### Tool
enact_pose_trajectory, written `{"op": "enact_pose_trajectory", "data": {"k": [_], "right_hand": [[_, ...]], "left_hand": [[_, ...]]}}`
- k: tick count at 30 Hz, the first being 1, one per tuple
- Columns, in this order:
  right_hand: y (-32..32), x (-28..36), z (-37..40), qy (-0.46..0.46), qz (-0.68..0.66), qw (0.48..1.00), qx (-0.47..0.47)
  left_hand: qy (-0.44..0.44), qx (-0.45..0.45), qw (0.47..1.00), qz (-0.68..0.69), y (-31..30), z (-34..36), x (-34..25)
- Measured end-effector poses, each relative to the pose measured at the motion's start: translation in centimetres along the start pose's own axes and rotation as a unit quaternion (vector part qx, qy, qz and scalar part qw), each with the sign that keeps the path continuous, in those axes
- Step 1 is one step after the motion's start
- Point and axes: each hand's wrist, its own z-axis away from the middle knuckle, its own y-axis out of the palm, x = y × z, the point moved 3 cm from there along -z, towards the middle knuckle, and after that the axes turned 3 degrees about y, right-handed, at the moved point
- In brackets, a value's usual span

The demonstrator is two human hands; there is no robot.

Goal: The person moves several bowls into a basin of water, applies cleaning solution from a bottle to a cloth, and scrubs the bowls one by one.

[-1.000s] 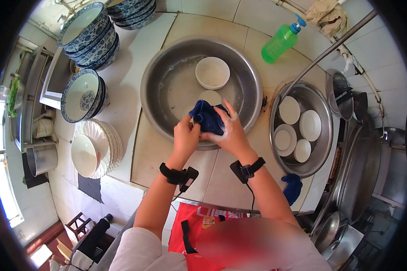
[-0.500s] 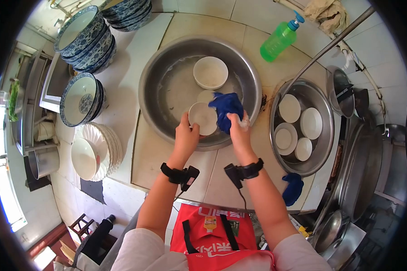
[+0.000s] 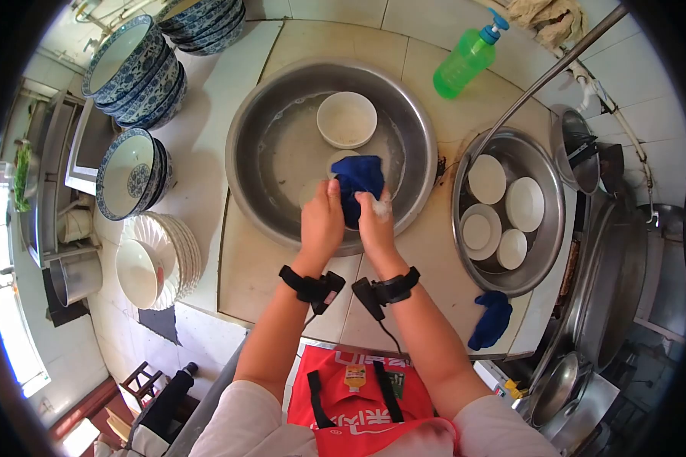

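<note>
Both my hands are together over the near part of a large steel basin (image 3: 245, 194) of cloudy water. Between them is a blue cloth (image 3: 360, 177), bunched up. My left hand (image 3: 322, 218) closes on a small white bowl, mostly hidden behind the fingers and cloth. My right hand (image 3: 376, 222) is wrapped round the cloth, with some suds on its fingers. A white bowl (image 3: 347, 119) stands in the basin beyond the cloth, and another pale dish lies under the water, partly covered by the cloth.
Patterned bowls (image 3: 127, 174) and scalloped plates (image 3: 181, 255) are stacked at left. An oval steel basin (image 3: 545, 270) with several white dishes stands at right, a blue cloth (image 3: 492, 320) near it. A green pump bottle (image 3: 465, 65) stands behind; a metal rod (image 3: 552, 76) slants over the oval basin.
My right hand has moved left with the cloth, up against my left hand. The cloth now covers most of the small bowl, which showed openly before.
</note>
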Motion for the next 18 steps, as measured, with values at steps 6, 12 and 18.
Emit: {"op": "enact_pose_trajectory", "data": {"k": [6, 12, 18], "right_hand": [[-1.0, 1.5, -0.3, 0.059, -0.007, 0.956, 0.286], [-2.1, 3.3, 0.1, -0.283, 0.374, 0.855, 0.224], [-1.3, 1.8, -0.4, -0.196, 0.239, 0.951, 0.009]], "left_hand": [[-0.002, 0.037, 0.995, 0.098, -0.9, -2.1, 3.4], [0.010, 0.096, 0.991, 0.096, 0.0, -1.0, 3.3], [-0.007, 0.096, 0.995, 0.029, 1.6, 0.1, 1.1]]}}
